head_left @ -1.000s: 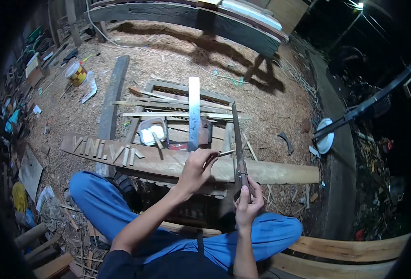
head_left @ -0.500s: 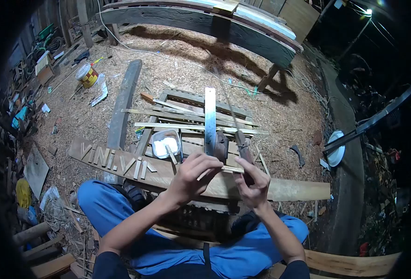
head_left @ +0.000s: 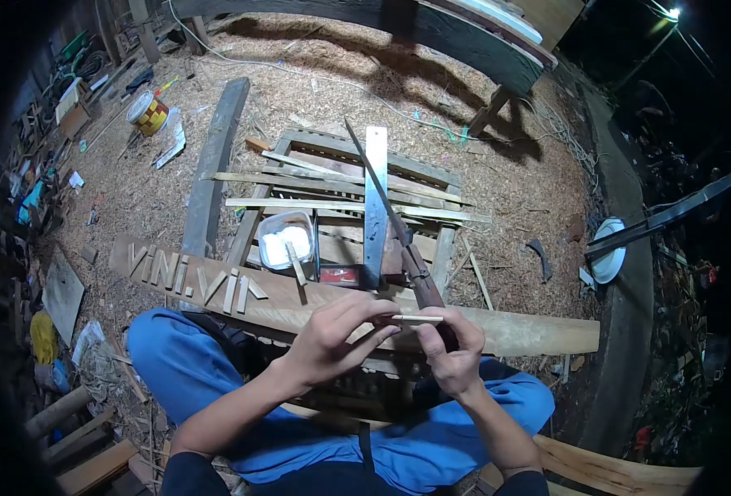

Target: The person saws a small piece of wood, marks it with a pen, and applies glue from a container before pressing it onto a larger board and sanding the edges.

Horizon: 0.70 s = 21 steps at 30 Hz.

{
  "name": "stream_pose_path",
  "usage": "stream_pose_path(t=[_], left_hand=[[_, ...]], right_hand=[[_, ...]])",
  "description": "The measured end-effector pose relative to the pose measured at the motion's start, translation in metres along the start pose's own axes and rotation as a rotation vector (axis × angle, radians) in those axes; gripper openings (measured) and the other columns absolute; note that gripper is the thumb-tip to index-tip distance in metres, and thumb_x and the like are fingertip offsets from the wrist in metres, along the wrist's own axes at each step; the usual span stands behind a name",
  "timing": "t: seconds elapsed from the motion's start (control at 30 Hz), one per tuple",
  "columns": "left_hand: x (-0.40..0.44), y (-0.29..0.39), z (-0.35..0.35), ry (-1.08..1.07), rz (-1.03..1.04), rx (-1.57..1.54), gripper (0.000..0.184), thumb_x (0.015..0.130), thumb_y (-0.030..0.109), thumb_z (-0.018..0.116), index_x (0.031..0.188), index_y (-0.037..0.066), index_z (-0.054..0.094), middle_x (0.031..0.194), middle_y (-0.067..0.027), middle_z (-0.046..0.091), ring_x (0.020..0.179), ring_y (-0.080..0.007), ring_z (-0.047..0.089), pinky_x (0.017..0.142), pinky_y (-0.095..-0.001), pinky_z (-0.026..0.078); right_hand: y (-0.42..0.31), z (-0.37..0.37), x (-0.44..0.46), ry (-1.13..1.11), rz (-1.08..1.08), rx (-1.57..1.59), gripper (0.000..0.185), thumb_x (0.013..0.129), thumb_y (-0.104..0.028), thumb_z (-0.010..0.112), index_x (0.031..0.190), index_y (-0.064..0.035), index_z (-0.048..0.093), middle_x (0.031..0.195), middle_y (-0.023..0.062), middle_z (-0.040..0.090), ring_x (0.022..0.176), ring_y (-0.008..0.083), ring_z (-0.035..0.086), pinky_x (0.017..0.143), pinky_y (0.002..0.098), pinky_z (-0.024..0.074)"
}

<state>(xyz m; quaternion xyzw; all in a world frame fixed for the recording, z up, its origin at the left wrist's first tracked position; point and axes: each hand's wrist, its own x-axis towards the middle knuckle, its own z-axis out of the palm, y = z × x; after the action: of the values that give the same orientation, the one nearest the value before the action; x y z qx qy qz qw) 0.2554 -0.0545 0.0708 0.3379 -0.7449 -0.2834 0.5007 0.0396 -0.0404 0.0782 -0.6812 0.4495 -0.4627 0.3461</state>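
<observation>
My left hand is closed, its thumb and fingers pinching the left end of a short thin wooden strip. At the strip's right end are the fingers of my right hand, which is curled round the dark handle of a long, narrow-bladed tool. Its blade points up and away; I cannot tell whether it is a knife or a saw. Beneath both hands lies a long wooden board. Small wooden sticks lie in letter-like shapes on its left part.
Beyond the board are a plastic tub of white paste with a stick in it, a broad steel blade, and long strips on a slatted frame. A grey beam lies left. A wooden bench stands at the back.
The narrow tool's blade has swung left and now crosses in front of the broad steel blade. The strip stays between my hands. My view has shifted slightly.
</observation>
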Motion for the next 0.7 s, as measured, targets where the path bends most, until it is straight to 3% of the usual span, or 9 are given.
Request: stream_pose_path(t=[0.07, 0.17, 0.4, 0.5, 0.57, 0.7], left_hand=[[0.001, 0.005, 0.0, 0.003, -0.026, -0.035, 0.028, 0.087, 0.004, 0.078, 0.113, 0.002, 0.068, 0.088, -0.011, 0.066, 0.077, -0.026, 0.068, 0.068, -0.0377, 0.053], [-0.003, 0.005, -0.001, -0.005, -0.055, -0.032, 0.027, 0.087, 0.004, 0.078, 0.112, 0.002, 0.067, 0.086, -0.0104, 0.065, 0.074, -0.0245, 0.068, 0.065, -0.037, 0.053], [-0.004, 0.011, -0.01, -0.093, -0.104, -0.013, 0.028, 0.09, 0.008, 0.077, 0.115, 0.003, 0.066, 0.084, -0.0102, 0.064, 0.073, -0.0249, 0.068, 0.065, -0.037, 0.053], [-0.006, 0.009, -0.009, -0.093, -0.104, -0.007, 0.031, 0.087, 0.005, 0.08, 0.115, 0.002, 0.067, 0.085, -0.0095, 0.067, 0.071, -0.0205, 0.068, 0.06, -0.0318, 0.052], [-0.005, 0.011, -0.01, -0.088, -0.094, -0.005, 0.03, 0.091, 0.01, 0.076, 0.118, 0.003, 0.063, 0.085, -0.0116, 0.066, 0.074, -0.0275, 0.068, 0.066, -0.0386, 0.054], [-0.004, 0.014, -0.011, -0.087, -0.122, -0.045, 0.029, 0.092, 0.011, 0.075, 0.118, 0.004, 0.063, 0.087, -0.0126, 0.066, 0.075, -0.0293, 0.068, 0.067, -0.0395, 0.054]], right_hand=[[-0.005, -0.003, 0.0, -0.051, 0.207, 0.121, 0.016, 0.098, -0.013, 0.068, 0.106, 0.0003, 0.071, 0.075, 0.0025, 0.067, 0.066, 0.0073, 0.058, 0.061, 0.0257, 0.0459], [-0.01, 0.001, 0.002, -0.064, 0.281, 0.219, 0.017, 0.101, -0.016, 0.064, 0.103, 0.0007, 0.069, 0.073, -0.0014, 0.062, 0.066, 0.005, 0.052, 0.06, 0.024, 0.0416], [-0.014, 0.005, 0.002, -0.13, 0.32, 0.364, 0.021, 0.104, -0.019, 0.061, 0.105, 0.0009, 0.067, 0.075, -0.0025, 0.06, 0.068, 0.0038, 0.05, 0.06, 0.0223, 0.0396], [-0.016, 0.004, 0.003, -0.158, 0.392, 0.463, 0.022, 0.105, -0.02, 0.059, 0.106, 0.0004, 0.066, 0.073, -0.0042, 0.055, 0.065, 0.0028, 0.046, 0.059, 0.0214, 0.0369], [-0.017, 0.004, 0.004, -0.168, 0.472, 0.539, 0.023, 0.106, -0.021, 0.057, 0.105, 0.0, 0.065, 0.071, -0.0055, 0.051, 0.062, 0.0023, 0.042, 0.056, 0.0213, 0.0341], [-0.014, 0.003, 0.003, -0.175, 0.46, 0.528, 0.024, 0.106, -0.022, 0.057, 0.107, 0.0, 0.065, 0.071, -0.005, 0.052, 0.062, 0.0025, 0.043, 0.055, 0.0216, 0.0334]])
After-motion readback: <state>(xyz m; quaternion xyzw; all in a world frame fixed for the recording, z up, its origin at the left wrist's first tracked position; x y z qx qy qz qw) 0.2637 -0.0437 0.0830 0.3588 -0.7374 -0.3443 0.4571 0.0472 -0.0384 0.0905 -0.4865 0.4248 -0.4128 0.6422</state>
